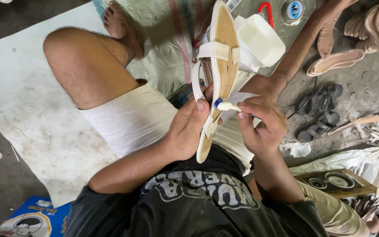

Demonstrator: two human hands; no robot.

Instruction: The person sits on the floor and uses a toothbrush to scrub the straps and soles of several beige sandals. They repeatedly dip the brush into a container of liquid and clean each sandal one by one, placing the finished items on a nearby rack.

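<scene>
— Concrete floor (365, 83), a pale mat (27, 109) at the left of the frame, a person seated with knees apart. What sits mid-frame?

— A white sandal (219, 66) with a tan insole, held upright at centre. The left hand (187, 131) is wrapped round its lower half, thumb pressed on the edge. The right hand (262, 125) pinches a small white tube (228, 105) with a blue tip, nozzle touching the sandal's edge.

— How far along?

— I'd judge gluing is under way; the straps look fitted already, though no glue line shows.

— Around it?

— A white tub (259, 41) just beyond, dark sandals (319, 112) and tan soles (336, 59) at the right.
</scene>
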